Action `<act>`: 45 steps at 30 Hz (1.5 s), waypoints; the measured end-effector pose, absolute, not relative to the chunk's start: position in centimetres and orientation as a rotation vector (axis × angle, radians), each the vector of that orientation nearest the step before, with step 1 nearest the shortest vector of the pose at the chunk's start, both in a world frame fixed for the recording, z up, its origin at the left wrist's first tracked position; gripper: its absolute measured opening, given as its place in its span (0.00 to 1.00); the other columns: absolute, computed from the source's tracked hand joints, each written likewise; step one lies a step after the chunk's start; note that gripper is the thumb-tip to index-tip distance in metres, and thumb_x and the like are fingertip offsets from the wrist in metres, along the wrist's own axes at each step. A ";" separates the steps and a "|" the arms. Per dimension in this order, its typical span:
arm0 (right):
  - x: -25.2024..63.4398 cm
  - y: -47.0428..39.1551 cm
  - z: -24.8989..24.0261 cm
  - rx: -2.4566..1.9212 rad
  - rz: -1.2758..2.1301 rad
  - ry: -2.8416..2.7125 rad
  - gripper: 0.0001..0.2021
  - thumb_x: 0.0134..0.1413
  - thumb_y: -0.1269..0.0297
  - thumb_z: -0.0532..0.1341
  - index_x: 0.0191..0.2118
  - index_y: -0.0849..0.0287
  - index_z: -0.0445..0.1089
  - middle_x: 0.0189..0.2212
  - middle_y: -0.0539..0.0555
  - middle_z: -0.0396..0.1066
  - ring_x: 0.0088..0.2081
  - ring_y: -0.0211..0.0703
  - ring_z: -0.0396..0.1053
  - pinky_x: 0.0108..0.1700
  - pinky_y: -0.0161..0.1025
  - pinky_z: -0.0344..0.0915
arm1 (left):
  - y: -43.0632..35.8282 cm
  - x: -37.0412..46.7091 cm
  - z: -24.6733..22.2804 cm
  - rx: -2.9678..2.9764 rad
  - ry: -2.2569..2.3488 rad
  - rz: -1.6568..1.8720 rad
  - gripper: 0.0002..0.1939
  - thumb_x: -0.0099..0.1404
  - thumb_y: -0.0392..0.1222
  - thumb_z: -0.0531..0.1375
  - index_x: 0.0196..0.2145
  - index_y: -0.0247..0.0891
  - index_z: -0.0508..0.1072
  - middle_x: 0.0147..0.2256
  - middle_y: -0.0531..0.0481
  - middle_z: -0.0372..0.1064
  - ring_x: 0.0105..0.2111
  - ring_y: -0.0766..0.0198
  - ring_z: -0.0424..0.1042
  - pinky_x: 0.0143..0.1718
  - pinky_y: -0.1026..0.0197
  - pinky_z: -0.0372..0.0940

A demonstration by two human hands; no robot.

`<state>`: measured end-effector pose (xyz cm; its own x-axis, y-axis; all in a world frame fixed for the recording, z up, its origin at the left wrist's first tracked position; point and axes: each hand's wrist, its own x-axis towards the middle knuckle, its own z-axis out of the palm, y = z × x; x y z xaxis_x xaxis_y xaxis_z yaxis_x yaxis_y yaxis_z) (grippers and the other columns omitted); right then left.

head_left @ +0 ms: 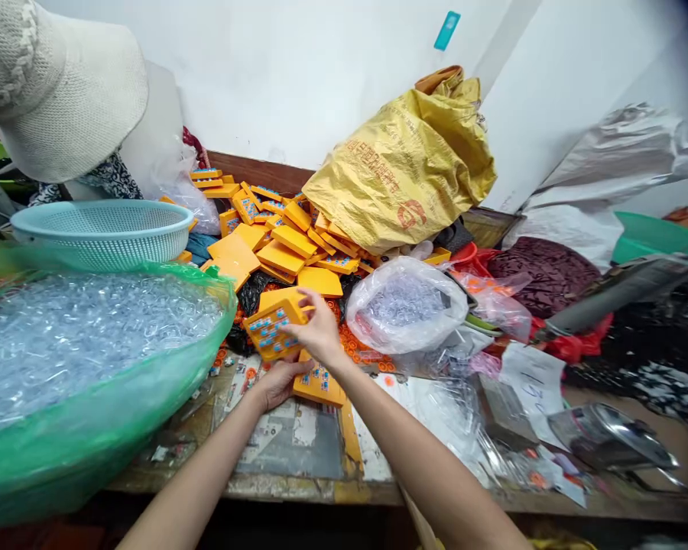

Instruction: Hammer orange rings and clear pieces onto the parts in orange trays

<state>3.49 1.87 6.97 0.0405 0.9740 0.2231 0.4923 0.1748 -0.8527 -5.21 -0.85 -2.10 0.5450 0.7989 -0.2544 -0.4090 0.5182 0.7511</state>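
Observation:
My right hand (319, 330) is closed on an orange-yellow plastic block (275, 328), thumb on its front face and fingers at its upper edge. The block is tilted, with rows of small blue and white pieces on the side toward me. My left hand (280, 382) is closed at the same block's lower edge, its fingers partly hidden. Its thumb reaches beside a second block (321, 386) of the same kind lying on the table, face up. Just behind my hands rises a heap of similar blocks (287, 248), with small orange rings (367, 347) around its base.
A green bag (206, 370) of clear plastic pieces fills the left, before a pale blue basket (103, 237). A white bag (404, 305) of clear bits sits right of my hands, below a yellow sack (407, 168). A metal mug (613, 435) stands far right.

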 end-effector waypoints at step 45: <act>16.6 -14.3 -3.7 -2.309 0.458 -1.579 0.26 0.57 0.49 0.50 0.55 0.59 0.65 0.41 0.57 0.68 0.42 0.53 0.71 0.36 0.42 0.65 | -9.1 -3.8 0.5 2.389 1.407 0.353 0.18 0.69 0.43 0.51 0.52 0.32 0.69 0.53 0.33 0.67 0.53 0.45 0.66 0.55 0.44 0.59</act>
<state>16.64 -14.31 -3.73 0.3431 0.9351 -0.0885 0.8374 -0.3471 -0.4223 -3.83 -9.09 0.49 0.4772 0.8779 0.0384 0.7920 -0.4486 0.4140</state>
